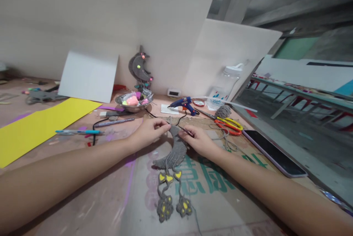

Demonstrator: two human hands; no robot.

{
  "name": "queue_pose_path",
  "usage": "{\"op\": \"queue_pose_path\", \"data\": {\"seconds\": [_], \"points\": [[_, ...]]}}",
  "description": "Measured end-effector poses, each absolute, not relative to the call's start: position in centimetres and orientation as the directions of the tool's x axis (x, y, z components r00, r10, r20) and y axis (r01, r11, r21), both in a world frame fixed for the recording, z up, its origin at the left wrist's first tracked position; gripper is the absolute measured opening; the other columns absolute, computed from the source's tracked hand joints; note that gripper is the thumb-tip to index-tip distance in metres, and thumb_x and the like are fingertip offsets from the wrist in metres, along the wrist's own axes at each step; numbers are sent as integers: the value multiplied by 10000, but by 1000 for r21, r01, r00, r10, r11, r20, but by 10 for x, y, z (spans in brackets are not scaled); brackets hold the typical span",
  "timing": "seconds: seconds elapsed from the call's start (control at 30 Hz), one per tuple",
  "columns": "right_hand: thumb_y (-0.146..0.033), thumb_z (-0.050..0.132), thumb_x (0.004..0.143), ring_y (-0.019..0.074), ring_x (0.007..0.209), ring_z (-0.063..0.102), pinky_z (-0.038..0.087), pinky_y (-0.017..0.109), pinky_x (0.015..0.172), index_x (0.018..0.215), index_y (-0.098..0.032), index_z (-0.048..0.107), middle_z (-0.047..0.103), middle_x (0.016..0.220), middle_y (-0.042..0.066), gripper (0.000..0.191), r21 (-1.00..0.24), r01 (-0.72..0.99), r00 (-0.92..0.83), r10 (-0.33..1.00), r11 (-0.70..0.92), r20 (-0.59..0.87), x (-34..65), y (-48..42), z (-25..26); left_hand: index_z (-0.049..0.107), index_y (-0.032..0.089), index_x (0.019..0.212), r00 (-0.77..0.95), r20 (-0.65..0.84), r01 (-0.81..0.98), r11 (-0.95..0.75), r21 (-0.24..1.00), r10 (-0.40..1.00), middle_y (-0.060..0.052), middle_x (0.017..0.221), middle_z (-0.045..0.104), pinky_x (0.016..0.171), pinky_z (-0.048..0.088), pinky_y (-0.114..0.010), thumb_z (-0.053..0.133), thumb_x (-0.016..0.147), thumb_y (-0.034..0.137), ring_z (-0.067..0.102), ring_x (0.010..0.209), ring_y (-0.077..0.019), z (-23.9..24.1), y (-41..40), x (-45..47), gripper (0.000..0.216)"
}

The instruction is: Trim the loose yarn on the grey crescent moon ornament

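A grey felt crescent ornament (pixel 176 151) lies flat on a printed cardboard sheet (pixel 212 188), with yellow hearts and paw shapes hanging from its lower end. My left hand (pixel 150 131) pinches the crescent's upper tip, fingers closed. My right hand (pixel 197 139) rests on the right side of that tip, fingers closed round a thin dark stick-like tool (pixel 185 130). Both forearms reach in from the bottom corners.
Behind the hands lie a blue glue gun (pixel 184 104), orange and yellow scissors (pixel 228 124), a ball of grey yarn (pixel 223 111) and a metal bowl of coloured bits (pixel 134 102). A phone (pixel 273 152) lies at right, yellow paper (pixel 38 125) and pens (pixel 79 132) at left.
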State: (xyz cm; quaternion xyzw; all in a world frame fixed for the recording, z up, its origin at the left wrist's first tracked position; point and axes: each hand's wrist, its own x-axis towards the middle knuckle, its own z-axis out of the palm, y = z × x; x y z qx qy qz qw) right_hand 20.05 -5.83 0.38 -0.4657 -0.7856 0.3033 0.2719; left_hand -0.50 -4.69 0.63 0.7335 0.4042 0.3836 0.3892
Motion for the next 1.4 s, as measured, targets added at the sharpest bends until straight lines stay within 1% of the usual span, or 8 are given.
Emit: {"op": "queue_pose_path", "data": {"seconds": [0.17, 0.33, 0.5, 0.63, 0.8, 1.03, 1.2, 1.4], "points": [[-479, 431, 852, 95, 474, 408, 302, 212, 457, 664, -191, 429, 409, 530, -51, 344, -732, 562, -424, 894, 386, 147, 200, -58, 5, 610, 158, 712, 390, 262, 296, -390, 872, 883, -21, 686, 660, 595, 399, -228, 505, 820, 395, 574, 654, -161, 5, -47, -5, 281], [-464, 440, 849, 96, 501, 408, 305, 213, 476, 656, -190, 430, 403, 549, -47, 336, -731, 560, -427, 892, 390, 150, 200, -58, 5, 604, 158, 675, 368, 251, 292, -367, 883, 895, -32, 663, 647, 550, 375, -226, 424, 859, 412, 546, 612, -156, 8, -48, -4, 362], [-458, 436, 857, 96, 489, 403, 295, 217, 478, 659, -192, 436, 412, 527, -50, 331, -728, 567, -431, 892, 385, 136, 200, -58, 4, 627, 159, 738, 380, 223, 323, -355, 877, 898, 4, 628, 603, 504, 349, -208, 524, 807, 391, 505, 557, -129, 8, -47, -6, 263], [-461, 451, 853, 95, 500, 391, 281, 215, 478, 649, -189, 436, 404, 532, -49, 340, -722, 575, -426, 894, 385, 137, 202, -57, 2, 627, 149, 756, 415, 259, 359, -418, 834, 872, 3, 675, 613, 551, 370, -206, 503, 822, 373, 513, 596, -123, 8, -46, -7, 264], [-469, 445, 858, 95, 501, 405, 299, 212, 479, 669, -188, 448, 413, 545, -49, 338, -739, 557, -430, 893, 379, 134, 202, -56, 0, 615, 143, 744, 407, 267, 363, -423, 831, 874, -15, 720, 646, 632, 409, -222, 428, 863, 389, 565, 695, -152, 7, -46, -8, 331], [-474, 448, 858, 97, 485, 422, 306, 211, 466, 665, -189, 445, 430, 526, -48, 344, -744, 553, -433, 892, 375, 128, 202, -56, 0, 625, 146, 806, 426, 223, 379, -397, 836, 877, -3, 691, 618, 549, 373, -218, 490, 829, 411, 522, 595, -127, 6, -46, -8, 298], [-472, 460, 853, 92, 482, 417, 306, 207, 460, 665, -186, 445, 425, 532, -49, 343, -747, 549, -432, 892, 375, 130, 202, -56, 0, 593, 146, 779, 463, 275, 377, -468, 799, 843, -16, 715, 637, 595, 387, -226, 456, 858, 368, 551, 662, -144, 5, -46, -8, 272], [-464, 455, 856, 93, 470, 428, 312, 207, 454, 673, -189, 448, 425, 526, -52, 330, -754, 544, -433, 893, 369, 125, 202, -55, -1, 572, 158, 771, 446, 265, 307, -425, 852, 855, -17, 717, 655, 618, 399, -228, 458, 865, 362, 577, 683, -153, 4, -46, -8, 252]]}}
